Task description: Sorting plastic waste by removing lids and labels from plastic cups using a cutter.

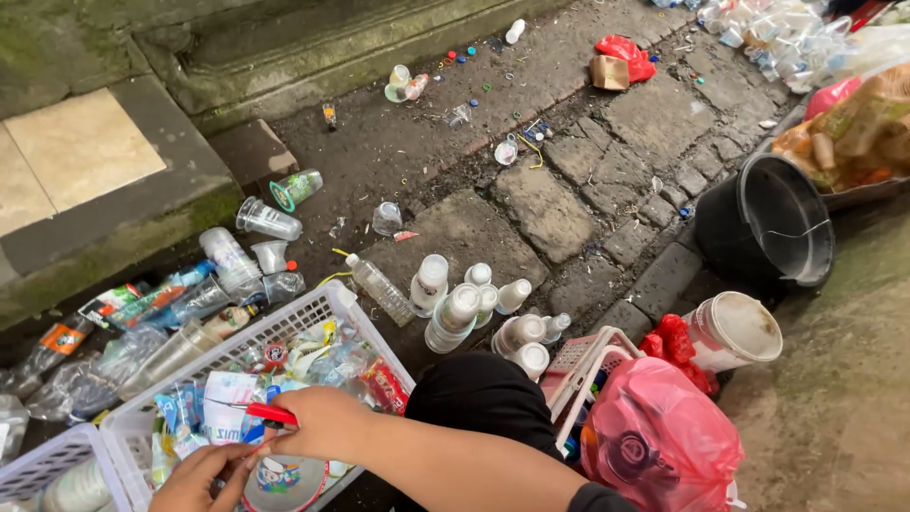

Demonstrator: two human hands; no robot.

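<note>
Partly cropped: left hand [204, 479], round lid [282, 482]

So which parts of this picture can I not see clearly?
- Left hand: fingers cut off by the bottom edge, head view.
- Red-handled tool: its handle end is hidden in the right hand.
- Black bucket: contents not visible.
- Bottle caps: too small to tell apart.

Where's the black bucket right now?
In the head view the black bucket lies tipped on the stone paving at the right, just above the white tub and beside the red bag.
</note>
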